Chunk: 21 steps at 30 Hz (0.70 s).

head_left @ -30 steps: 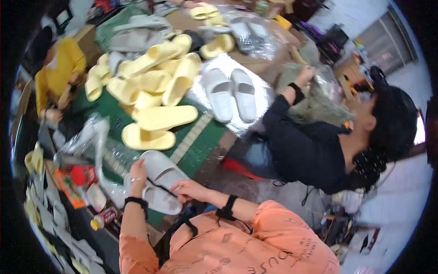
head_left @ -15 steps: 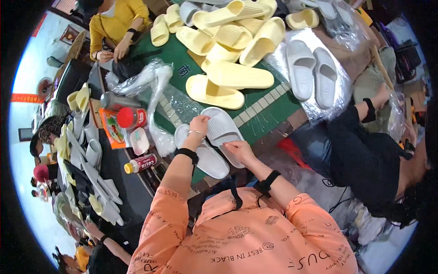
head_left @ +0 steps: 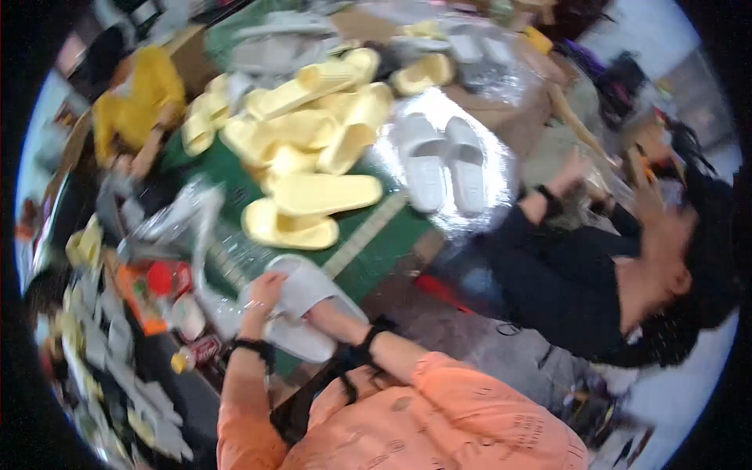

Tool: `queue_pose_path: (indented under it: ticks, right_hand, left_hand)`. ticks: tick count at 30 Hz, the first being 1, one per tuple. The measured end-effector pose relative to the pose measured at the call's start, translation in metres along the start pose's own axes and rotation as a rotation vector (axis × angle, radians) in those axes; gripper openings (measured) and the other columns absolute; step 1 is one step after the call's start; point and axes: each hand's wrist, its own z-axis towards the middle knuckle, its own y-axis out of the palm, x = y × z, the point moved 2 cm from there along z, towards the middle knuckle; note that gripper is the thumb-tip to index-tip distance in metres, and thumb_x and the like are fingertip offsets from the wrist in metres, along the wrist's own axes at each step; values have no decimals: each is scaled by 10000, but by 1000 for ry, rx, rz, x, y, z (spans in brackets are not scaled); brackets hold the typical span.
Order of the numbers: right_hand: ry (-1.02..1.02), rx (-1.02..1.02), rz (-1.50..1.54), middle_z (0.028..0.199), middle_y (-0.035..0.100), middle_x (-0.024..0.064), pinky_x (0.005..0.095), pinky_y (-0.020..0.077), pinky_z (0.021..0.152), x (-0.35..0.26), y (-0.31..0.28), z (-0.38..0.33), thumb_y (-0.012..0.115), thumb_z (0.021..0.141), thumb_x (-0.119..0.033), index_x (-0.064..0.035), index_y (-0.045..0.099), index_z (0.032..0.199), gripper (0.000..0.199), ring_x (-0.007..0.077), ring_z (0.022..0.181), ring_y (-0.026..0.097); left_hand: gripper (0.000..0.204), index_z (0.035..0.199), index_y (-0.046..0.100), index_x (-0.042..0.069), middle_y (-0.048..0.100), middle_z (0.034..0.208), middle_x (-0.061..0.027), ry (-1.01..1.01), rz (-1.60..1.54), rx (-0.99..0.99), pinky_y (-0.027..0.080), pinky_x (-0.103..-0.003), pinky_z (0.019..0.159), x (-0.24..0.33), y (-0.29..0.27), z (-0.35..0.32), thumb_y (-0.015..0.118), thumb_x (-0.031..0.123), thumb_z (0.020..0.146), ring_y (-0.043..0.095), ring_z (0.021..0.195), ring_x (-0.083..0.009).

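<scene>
Holding a white slipper (head_left: 309, 286), left hand (head_left: 265, 291) and right hand (head_left: 317, 312).

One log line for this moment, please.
left hand: on white slipper | right hand: under same slipper | second white slipper: below | yellow slippers: green table

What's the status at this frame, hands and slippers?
Left hand gripping pale grey foam slipper. Right hand hidden behind it, wrist at its edge. Second grey slipper underneath. Clear plastic bags alongside.

green-topped table (head_left: 368, 258), grey floor (head_left: 470, 329) (blurred), bright light at the right rim
</scene>
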Motion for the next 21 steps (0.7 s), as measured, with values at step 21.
queue_pose_path:
  ticks: [21]
  right_hand:
    - [290,264,764,1044,491,63,292,377,805,-5,49,47,424,806,-188,-73,429,1097,313,180,965,466]
  left_hand:
    - [229,749,512,16,545,710,-161,-82,260,-389,397,-390,575,-87,-13,-4,359,185,773,525,672,-314]
